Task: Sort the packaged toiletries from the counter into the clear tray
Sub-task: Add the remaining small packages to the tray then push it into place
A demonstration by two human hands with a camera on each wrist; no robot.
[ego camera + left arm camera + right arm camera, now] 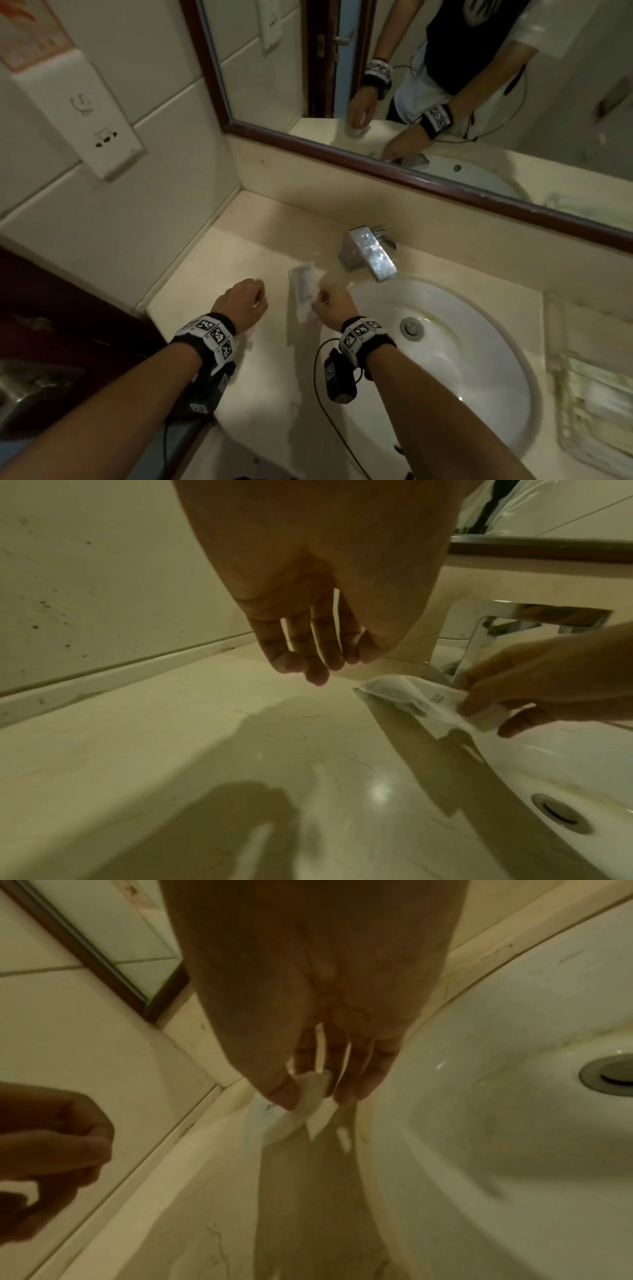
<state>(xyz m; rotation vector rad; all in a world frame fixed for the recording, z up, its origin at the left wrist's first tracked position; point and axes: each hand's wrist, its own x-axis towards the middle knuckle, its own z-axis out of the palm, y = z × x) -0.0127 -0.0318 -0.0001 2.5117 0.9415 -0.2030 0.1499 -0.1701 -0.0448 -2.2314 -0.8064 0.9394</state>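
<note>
A white sealed toiletry packet [303, 291] hangs just above the beige counter [260, 373], left of the sink. My right hand [320, 301] pinches its near end between thumb and fingers. The left wrist view shows the packet [407, 696] sticking out leftward from the right hand [486, 710]. In the right wrist view, fingers [356, 1080] and thumb clamp the packet [313, 1096]. My left hand [257, 298] hovers over the counter left of the packet, fingers [315, 666] loosely curled and holding nothing. The clear tray [552, 342] sits right of the sink with pale green-white packets [599, 394] inside.
A white oval sink [455, 370] with a metal drain [411, 327] lies between the packet and the tray. A chrome faucet [370, 253] stands behind the basin. A framed mirror [411, 174] and a tiled wall back the counter. A dark cabinet [68, 325] borders the left.
</note>
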